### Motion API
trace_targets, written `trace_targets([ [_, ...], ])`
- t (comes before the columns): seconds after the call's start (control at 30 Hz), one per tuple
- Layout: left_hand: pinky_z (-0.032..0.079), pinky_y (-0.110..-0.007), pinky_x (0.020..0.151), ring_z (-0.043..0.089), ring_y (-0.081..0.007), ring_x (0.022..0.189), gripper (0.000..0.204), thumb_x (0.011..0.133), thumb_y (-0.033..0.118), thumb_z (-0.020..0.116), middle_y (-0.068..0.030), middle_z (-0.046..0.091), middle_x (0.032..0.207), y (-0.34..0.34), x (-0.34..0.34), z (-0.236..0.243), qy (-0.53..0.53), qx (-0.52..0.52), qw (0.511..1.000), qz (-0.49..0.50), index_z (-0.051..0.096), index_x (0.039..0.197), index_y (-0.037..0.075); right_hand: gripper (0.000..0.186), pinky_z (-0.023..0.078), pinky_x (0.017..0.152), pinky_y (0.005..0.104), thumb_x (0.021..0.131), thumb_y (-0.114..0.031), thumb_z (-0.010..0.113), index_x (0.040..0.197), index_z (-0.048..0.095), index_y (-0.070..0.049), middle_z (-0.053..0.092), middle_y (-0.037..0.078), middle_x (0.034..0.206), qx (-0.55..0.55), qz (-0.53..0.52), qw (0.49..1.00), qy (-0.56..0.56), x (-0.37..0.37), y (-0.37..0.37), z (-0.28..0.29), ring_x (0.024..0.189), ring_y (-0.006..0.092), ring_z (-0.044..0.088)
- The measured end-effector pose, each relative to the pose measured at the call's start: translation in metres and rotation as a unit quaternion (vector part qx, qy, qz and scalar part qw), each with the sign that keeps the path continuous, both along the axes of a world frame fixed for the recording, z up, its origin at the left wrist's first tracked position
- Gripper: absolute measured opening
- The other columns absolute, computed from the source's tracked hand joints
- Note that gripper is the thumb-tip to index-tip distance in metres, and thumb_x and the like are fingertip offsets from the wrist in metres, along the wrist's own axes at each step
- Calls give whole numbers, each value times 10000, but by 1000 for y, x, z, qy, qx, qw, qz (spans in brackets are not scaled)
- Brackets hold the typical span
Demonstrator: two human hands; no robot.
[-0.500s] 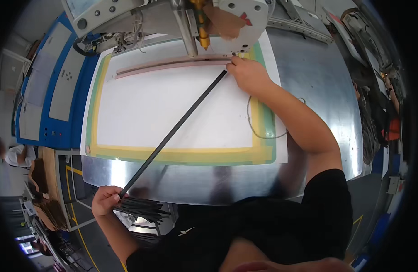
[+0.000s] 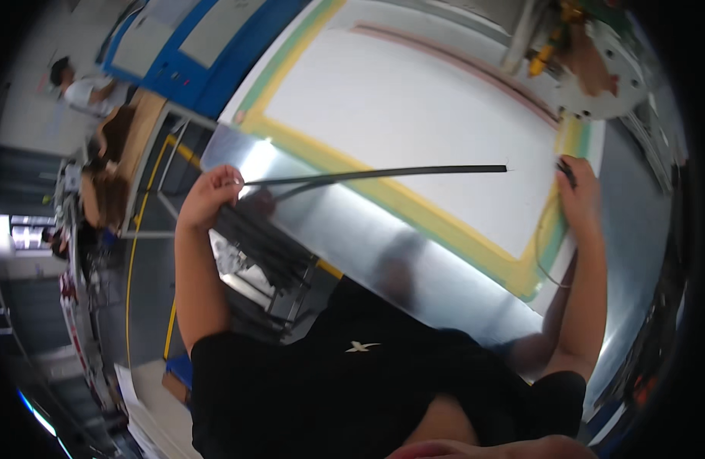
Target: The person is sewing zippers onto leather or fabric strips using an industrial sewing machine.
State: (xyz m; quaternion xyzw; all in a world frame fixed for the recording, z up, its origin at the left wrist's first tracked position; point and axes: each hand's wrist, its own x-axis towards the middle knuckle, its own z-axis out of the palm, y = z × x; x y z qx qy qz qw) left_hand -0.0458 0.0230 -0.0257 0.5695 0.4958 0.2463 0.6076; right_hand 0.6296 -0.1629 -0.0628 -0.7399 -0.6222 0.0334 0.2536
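Note:
My left hand (image 2: 209, 197) pinches one end of a long black strip (image 2: 414, 171). From there the strip stretches rightward over the metal edge and the white sheet, its far end free, with a thin thread-like bit at the tip. My right hand (image 2: 580, 200), at the sheet's right border, has its fingers closed around a small dark object (image 2: 568, 174), too blurred to name. A thin grey cord (image 2: 539, 249) loops down beside that hand. Below my left hand hangs a bundle of similar black strips (image 2: 272, 249).
The white sheet (image 2: 414, 99) has yellow and green taped borders on a shiny metal table (image 2: 329, 237). A pinkish guide bar (image 2: 459, 63) crosses its far side. A machine head with a golden nozzle (image 2: 542, 61) overhangs the back right. A blue cabinet (image 2: 169, 65) and a person (image 2: 85, 92) are at the left.
The view has turned left. My right hand has come away from the strip's far end near the guide bar and now holds a small dark object. The strip's far end is loose; my left hand still grips it.

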Motion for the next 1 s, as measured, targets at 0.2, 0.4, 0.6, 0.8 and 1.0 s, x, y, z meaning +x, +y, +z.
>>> trace_targets([
  [0.2,429,-219,622,541,-74,653,148,934,113,757,53,607,794,-18,-118,37,93,70,942,315,701,1070,96,305,524,976,405,1020,-111,609,1309,630,-13,671,175,1220,-1,-2,1000,-11,4,-1,-12,1121,346,670],
  [0.4,549,-344,836,668,-217,925,346,1020,176,625,-84,708,981,-85,-175,95,-227,99,878,410,635,1318,0,319,516,993,400,1043,-137,586,1337,618,-15,669,170,1252,-27,-9,999,-43,11,-4,-16,1134,344,663],
  [0.6,487,-468,1131,644,-364,1269,479,1021,162,586,-239,692,1280,-111,-135,170,-271,273,891,239,540,1419,-101,318,508,1001,399,1054,-153,580,1334,616,-7,663,175,1251,-22,20,998,-52,17,0,-18,1140,347,656],
  [0.8,511,-250,878,700,-137,955,417,993,204,755,-111,758,1054,-89,-103,165,286,375,781,410,668,1296,-68,323,494,1023,393,1058,-153,577,1341,614,-2,661,180,1256,-30,13,998,-48,20,-2,-20,1157,347,648],
  [1.0,439,-251,584,541,-97,607,344,1103,382,570,-8,596,738,-85,-128,132,186,370,758,504,593,951,75,339,486,1050,391,1062,-163,577,1347,611,17,666,179,1283,-24,18,999,-33,24,0,-24,1186,332,648],
])
